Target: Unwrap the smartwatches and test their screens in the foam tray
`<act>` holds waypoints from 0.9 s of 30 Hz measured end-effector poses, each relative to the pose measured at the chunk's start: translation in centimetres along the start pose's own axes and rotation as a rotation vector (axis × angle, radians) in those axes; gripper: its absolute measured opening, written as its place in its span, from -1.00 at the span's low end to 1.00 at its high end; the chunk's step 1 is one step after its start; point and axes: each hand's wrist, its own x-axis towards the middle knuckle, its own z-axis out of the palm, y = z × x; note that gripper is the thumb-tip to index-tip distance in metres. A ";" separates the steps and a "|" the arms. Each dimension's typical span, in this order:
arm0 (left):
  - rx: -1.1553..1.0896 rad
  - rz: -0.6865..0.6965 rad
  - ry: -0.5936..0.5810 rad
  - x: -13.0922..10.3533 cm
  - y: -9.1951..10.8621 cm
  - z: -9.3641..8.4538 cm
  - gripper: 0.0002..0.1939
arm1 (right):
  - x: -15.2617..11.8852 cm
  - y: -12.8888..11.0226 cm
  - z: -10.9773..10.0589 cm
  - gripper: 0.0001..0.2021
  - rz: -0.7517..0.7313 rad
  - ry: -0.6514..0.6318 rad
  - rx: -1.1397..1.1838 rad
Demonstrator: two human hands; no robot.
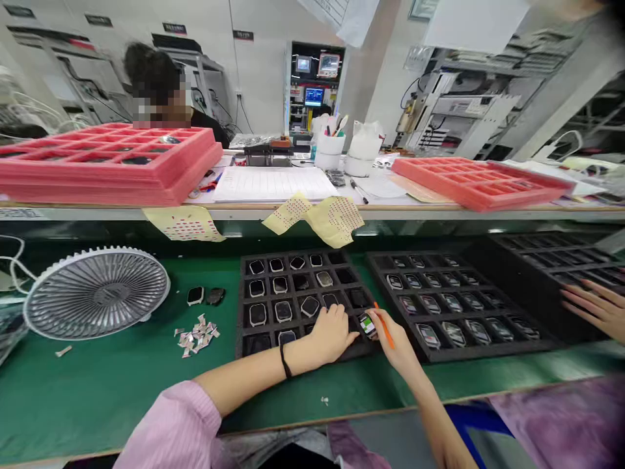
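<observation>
My left hand [333, 333], a dark band on its wrist, rests over the black foam tray [243, 306]. Its fingers bend down beside a smartwatch [331, 299] in a slot, and the thumb sticks out to the side; the fingertips are partly hidden. Between the fingers of my right hand [393, 339] is a smartwatch with a lit green-and-white screen [368, 325], held over the tray's right edge. A thin orange stick [383, 324] is also in that hand. Several square smartwatches with dark screens lie in the tray's slots.
A second foam tray of watches [452, 299] lies to the right, near another person's hand [598, 306]. At left are a fan [97, 294], two loose watches [196, 296] and small paper scraps [197, 337]. Pink foam trays [180, 172] stand on the shelf; a person sits behind.
</observation>
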 end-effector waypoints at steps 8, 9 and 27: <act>-0.534 0.025 -0.006 -1.1 -1.7 -0.4 -0.78 | 1.8 -0.4 -0.5 -0.55 -0.033 -0.237 0.085; -0.602 0.020 -0.012 -1.2 -2.0 -0.2 -0.79 | 2.0 -0.4 -0.8 -0.54 -0.020 -0.270 0.125; -1.489 -0.361 0.151 -6.5 -10.3 -1.9 -0.56 | 5.7 -9.2 2.8 -0.62 -0.083 -0.657 0.749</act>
